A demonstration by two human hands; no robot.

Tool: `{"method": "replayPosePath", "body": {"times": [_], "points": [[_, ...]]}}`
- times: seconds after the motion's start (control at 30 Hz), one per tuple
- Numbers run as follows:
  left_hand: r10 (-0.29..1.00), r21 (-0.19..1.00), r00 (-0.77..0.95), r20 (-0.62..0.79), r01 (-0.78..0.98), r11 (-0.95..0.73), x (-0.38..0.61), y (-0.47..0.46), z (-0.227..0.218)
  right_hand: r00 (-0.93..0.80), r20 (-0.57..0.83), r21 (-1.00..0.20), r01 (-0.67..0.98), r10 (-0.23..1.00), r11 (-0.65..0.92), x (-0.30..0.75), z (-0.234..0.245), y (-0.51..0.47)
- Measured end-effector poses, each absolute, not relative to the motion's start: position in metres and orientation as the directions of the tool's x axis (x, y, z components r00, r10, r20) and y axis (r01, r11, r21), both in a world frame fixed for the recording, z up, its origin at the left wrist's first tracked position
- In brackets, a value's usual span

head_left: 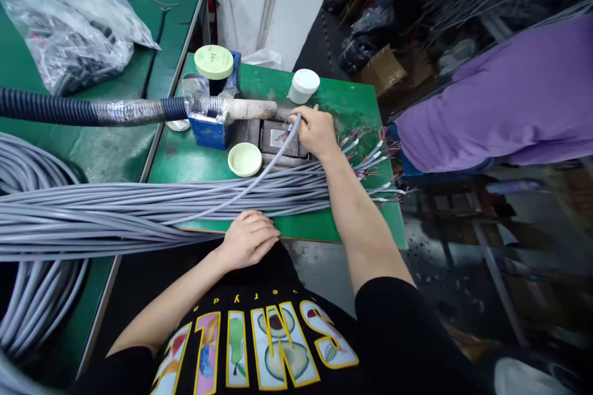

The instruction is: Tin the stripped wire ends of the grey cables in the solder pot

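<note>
My right hand [317, 129] pinches one grey cable [266, 168] near its stripped end, just over a dark metal block with a small bright square plate [280, 137]. Thin wires poke from that cable end above the plate. Below it, a thick bundle of grey cables [115, 202] runs across the bench, with stripped ends and coloured wires [370, 160] fanned out past my right forearm. My left hand [250, 236] lies palm down on the bench's near edge beside the bundle, fingers loosely bent and holding nothing. A shallow pale dish [244, 159] sits left of the block.
A ribbed hose [50, 110] with a pale nozzle [252, 109] rests over a blue holder [209, 133]. Behind stand a green-lidded tub [214, 62] and a white jar [304, 85]. A plastic bag [88, 31] lies far left. A person's purple sleeve [504, 99] is at right.
</note>
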State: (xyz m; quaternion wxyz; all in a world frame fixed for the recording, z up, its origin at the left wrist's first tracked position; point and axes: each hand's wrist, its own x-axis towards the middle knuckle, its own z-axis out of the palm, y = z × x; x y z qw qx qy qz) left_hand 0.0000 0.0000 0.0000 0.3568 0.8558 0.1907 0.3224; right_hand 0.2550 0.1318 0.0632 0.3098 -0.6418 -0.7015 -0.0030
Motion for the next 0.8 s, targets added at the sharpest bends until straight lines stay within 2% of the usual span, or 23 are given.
{"method": "replayPosePath", "body": {"times": [0.07, 0.1, 0.13, 0.2, 0.23, 0.27, 0.33, 0.4, 0.47, 0.57, 0.8], "points": [[0.537, 0.815, 0.758, 0.37, 0.013, -0.579, -0.007, -0.001, 0.018, 0.005, 0.473, -0.399, 0.893, 0.881, 0.208, 0.252, 0.075, 0.116], [0.497, 0.87, 0.79, 0.358, -0.091, -0.484, -0.013, -0.001, 0.03, -0.009, 0.492, -0.403, 0.884, 0.871, 0.237, 0.249, 0.082, 0.105], [0.413, 0.92, 0.845, 0.34, -0.207, -0.333, -0.019, -0.001, 0.043, -0.032, 0.513, -0.408, 0.87, 0.858, 0.276, 0.246, 0.089, 0.091], [0.18, 0.936, 0.92, 0.347, -0.35, -0.016, -0.03, -0.001, 0.066, -0.106, 0.543, -0.41, 0.832, 0.833, 0.373, 0.237, 0.099, 0.058], [0.159, 0.927, 0.922, 0.353, -0.368, 0.075, -0.034, 0.0, 0.073, -0.153, 0.562, -0.407, 0.805, 0.813, 0.432, 0.232, 0.102, 0.041], [0.23, 0.93, 0.921, 0.315, -0.348, 0.121, -0.035, 0.001, 0.077, -0.202, 0.592, -0.397, 0.769, 0.78, 0.5, 0.227, 0.102, 0.024], [0.465, 0.937, 0.869, 0.168, -0.288, 0.2, -0.03, 0.001, 0.075, -0.289, 0.666, -0.353, 0.69, 0.688, 0.632, 0.216, 0.095, -0.007], [0.621, 0.911, 0.784, 0.019, -0.27, 0.313, -0.017, -0.001, 0.065, -0.372, 0.664, -0.288, 0.673, 0.649, 0.681, 0.207, 0.083, -0.031], [0.685, 0.872, 0.725, -0.075, -0.285, 0.397, -0.002, -0.004, 0.054, -0.442, 0.634, -0.224, 0.681, 0.635, 0.697, 0.197, 0.069, -0.049], [0.751, 0.862, 0.638, -0.171, -0.272, 0.427, 0.01, -0.009, 0.045, -0.473, 0.626, -0.155, 0.704, 0.62, 0.693, 0.186, 0.056, -0.068], [0.804, 0.918, 0.565, -0.185, -0.193, 0.346, 0.005, -0.021, 0.038, -0.486, 0.613, -0.149, 0.703, 0.623, 0.695, 0.176, 0.05, -0.088]]}}
